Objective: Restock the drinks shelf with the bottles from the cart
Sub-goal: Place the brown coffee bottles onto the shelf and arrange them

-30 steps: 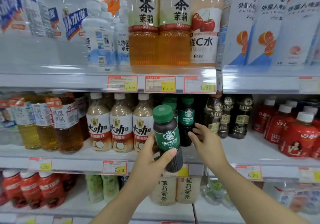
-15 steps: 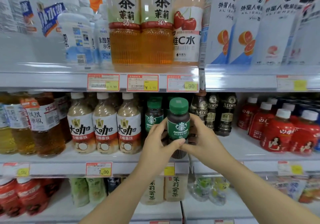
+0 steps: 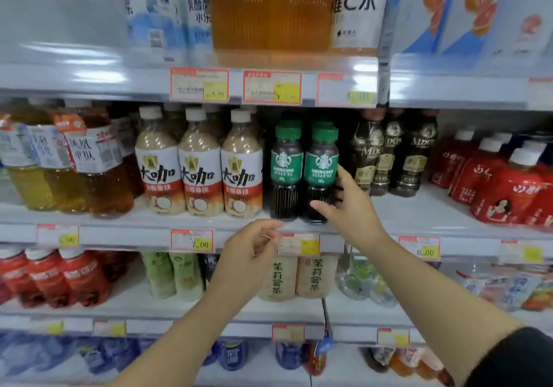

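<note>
Two dark Americano bottles with green caps stand upright side by side at the front of the middle shelf (image 3: 419, 216): the left bottle (image 3: 285, 165) and the right bottle (image 3: 321, 168). My right hand (image 3: 350, 207) is spread beside the right bottle, thumb near its base and fingers along its right side, touching or nearly touching it. My left hand (image 3: 251, 255) hangs below the shelf edge, loosely curled and holding nothing. More green caps show behind the front pair. The cart is out of view.
Three latte bottles (image 3: 199, 174) stand just left of the Americanos and dark MDO coffee bottles (image 3: 389, 159) just right. Red bottles (image 3: 505, 189) fill the right end. Tea bottles (image 3: 269, 12) sit on the shelf above, jasmine tea bottles (image 3: 314, 276) below.
The bottle that my left hand carried now stands on the shelf at the front right. My left hand let go and dropped below the shelf edge; my right hand opened beside the bottle.
</note>
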The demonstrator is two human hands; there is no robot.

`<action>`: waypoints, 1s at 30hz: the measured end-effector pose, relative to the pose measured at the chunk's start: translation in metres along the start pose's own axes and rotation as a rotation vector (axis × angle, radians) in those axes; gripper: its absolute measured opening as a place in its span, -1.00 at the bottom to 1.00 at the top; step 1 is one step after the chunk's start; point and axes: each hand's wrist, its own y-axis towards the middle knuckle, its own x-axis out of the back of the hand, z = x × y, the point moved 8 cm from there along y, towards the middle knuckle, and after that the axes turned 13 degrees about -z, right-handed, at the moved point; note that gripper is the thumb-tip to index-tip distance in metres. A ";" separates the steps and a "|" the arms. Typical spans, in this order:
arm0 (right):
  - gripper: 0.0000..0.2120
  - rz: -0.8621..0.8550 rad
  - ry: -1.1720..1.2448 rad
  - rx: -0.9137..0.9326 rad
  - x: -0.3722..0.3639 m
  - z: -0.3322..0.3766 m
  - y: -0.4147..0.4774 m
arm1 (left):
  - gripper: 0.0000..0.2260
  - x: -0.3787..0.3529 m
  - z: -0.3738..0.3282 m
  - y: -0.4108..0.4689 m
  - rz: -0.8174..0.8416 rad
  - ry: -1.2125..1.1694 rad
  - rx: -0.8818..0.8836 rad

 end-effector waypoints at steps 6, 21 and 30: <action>-0.73 -0.213 -0.080 0.245 0.008 -0.011 -0.125 | -0.77 0.001 0.080 -0.070 0.045 0.033 0.136; -0.74 1.019 -0.420 -0.681 -0.183 -0.311 -0.482 | -0.83 0.002 0.398 -0.361 0.037 0.366 0.925; -0.47 1.071 -0.515 -0.732 -0.226 -0.437 -0.592 | -0.63 -0.093 0.537 -0.495 0.350 0.395 1.266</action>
